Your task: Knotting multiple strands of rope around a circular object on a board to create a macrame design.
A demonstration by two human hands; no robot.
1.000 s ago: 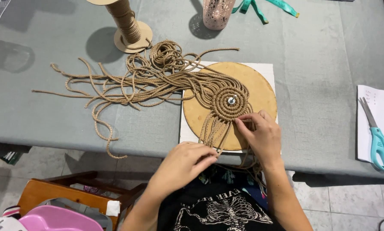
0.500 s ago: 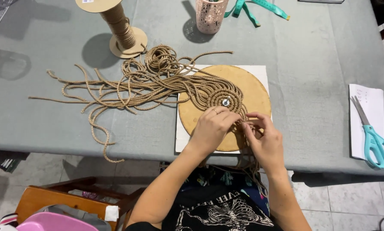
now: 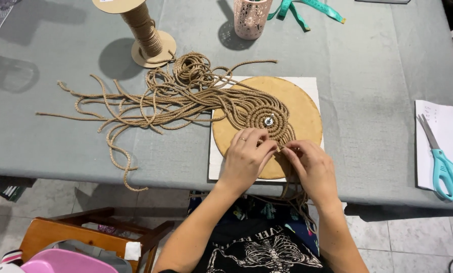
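A round tan board point(image 3: 302, 108) lies on a white sheet on the grey table. A coil of jute cord point(image 3: 259, 114) is pinned at its middle by a metal pin point(image 3: 268, 121). Several loose cord ends point(image 3: 135, 106) trail off to the left. My left hand point(image 3: 246, 156) and my right hand point(image 3: 310, 167) meet at the board's near edge, fingertips pinching cord strands between them. More strands hang off the table edge under my right wrist.
A cardboard spool of cord point(image 3: 143, 30) stands at the back left. A pink perforated cup point(image 3: 252, 17) and a teal measuring tape point(image 3: 307, 7) are behind. Teal scissors point(image 3: 443, 164) lie on white paper at the right. A wooden chair point(image 3: 85, 240) sits below left.
My left hand has come up from the table's near edge onto the board and now meets my right hand at the cords. The view has shifted slightly.
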